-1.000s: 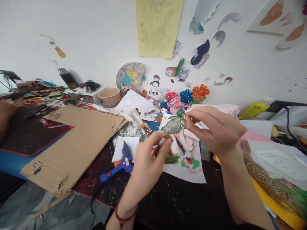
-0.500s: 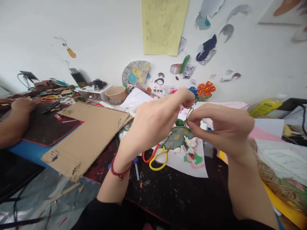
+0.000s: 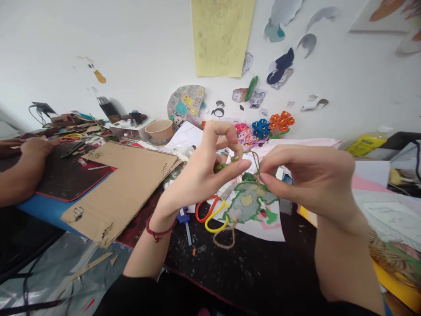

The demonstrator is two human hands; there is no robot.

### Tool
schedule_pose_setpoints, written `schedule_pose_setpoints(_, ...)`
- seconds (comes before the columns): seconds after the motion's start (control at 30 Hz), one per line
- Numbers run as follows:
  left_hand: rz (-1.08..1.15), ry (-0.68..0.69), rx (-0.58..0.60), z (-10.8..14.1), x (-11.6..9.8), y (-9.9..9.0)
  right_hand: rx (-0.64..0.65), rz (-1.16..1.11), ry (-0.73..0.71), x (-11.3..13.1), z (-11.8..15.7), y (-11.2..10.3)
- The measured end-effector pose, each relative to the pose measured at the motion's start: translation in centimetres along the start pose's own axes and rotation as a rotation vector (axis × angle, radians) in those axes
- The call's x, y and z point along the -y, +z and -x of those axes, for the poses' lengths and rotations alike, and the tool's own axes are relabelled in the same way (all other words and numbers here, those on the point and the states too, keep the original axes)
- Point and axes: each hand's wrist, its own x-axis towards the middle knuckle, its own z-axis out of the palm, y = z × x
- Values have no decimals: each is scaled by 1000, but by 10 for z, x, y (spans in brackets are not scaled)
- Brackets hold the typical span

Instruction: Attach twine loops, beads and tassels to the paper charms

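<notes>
My right hand (image 3: pixel 305 180) pinches a thin green cord (image 3: pixel 256 163) between thumb and forefinger, just above a round green bead (image 3: pixel 249 177). Below the bead hangs a flat grey-green ornament (image 3: pixel 245 199) with a dark green edge and a yellowish patch. A loop of brown twine (image 3: pixel 224 245) trails from its lower end. My left hand (image 3: pixel 204 169) is curled around small green beads (image 3: pixel 221 167), partly hidden by the fingers. Its thumb and forefinger tips are close to the cord's upper loop. Scissors with red and yellow handles (image 3: pixel 210 226) lie under the ornament.
Brown cardboard (image 3: pixel 131 180) lies to the left, beside another person's hand (image 3: pixel 36 151) at a dark mat. White paper (image 3: pixel 272 235) with scraps is beneath my hands. Bead flowers (image 3: pixel 261 128), a paper bowl (image 3: pixel 159 131) and a yellow bottle (image 3: pixel 368 142) stand behind.
My left hand has turned and drawn back a little from my right hand, showing green beads in its fingers. The ornament hangs lower, and its twine loop is now visible.
</notes>
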Motion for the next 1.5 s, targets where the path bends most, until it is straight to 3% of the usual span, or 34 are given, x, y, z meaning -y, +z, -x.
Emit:
schedule_pose_setpoints(0.07,-47,49,5,1,-7,-1,24,9,3,0,0,0)
schedule_pose_setpoints(0.17,-253,179,137,0,-17,-9,37,29,14,-1,1,1)
schedule_pose_setpoints(0.27,-413,241,172,-1,-22,-16,36,53,24,-1,1,3)
schedule_pose_setpoints(0.57,-647,266,144,5,-27,-17,70,161,38,7,0,5)
schedule_pose_setpoints(0.83,-794,292,208,2,-34,-15,86,282,-2,10,3,5)
schedule_pose_setpoints(0.97,-782,312,226,2,-32,-14,98,303,-27,10,3,6)
schedule_pose_setpoints(1.1,-653,324,143,4,-26,-12,86,313,-30,9,2,6)
schedule_pose_setpoints(1.3,-568,325,40,5,-23,-9,107,195,63,1,2,5)
schedule_pose_setpoints(1.5,-542,289,-18,6,-20,-6,62,281,155,0,2,9)
